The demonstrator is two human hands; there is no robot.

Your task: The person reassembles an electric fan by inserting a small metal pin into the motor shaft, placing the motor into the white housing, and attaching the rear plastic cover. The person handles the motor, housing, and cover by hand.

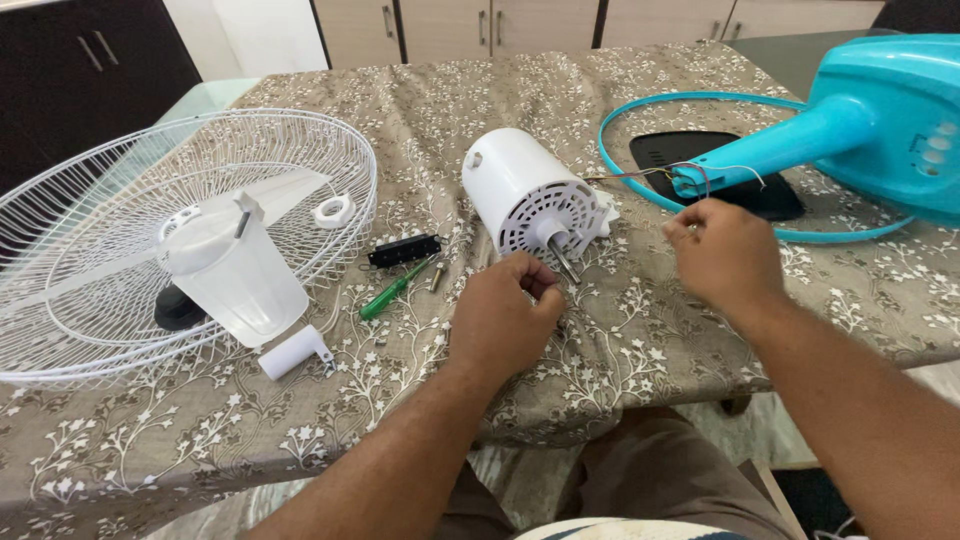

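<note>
1. Left hand (503, 312), fingers curled, pinches near the steel shaft of the ribbed white plastic motor housing (527, 193) on the floral-clothed tabletop (640, 330).
2. Right hand (722, 255) pinches thin wires (640, 174) beside the glossy teal fan stand (860, 130).

Motor housing (520, 190) lies on its side mid-table (640, 330), shaft (562, 258) pointing toward the person. Left hand (500, 320) sits just in front of the shaft tip; right hand (722, 255) is to the right of the motor, near the wires (640, 174) running from the motor to the fan stand neck (770, 150). Stand body (900, 120) is far right, over a ring (640, 110) and a flat plate (715, 165) behind the right hand. Left of the motor: switch block (404, 249), screwdriver (395, 290) in front of it. Far left: wire grille (150, 230), with a motor cover (235, 270) resting on it and a nut (333, 211) inside its rim. Small cylinder part (295, 352) lies in front of the cover.
</note>
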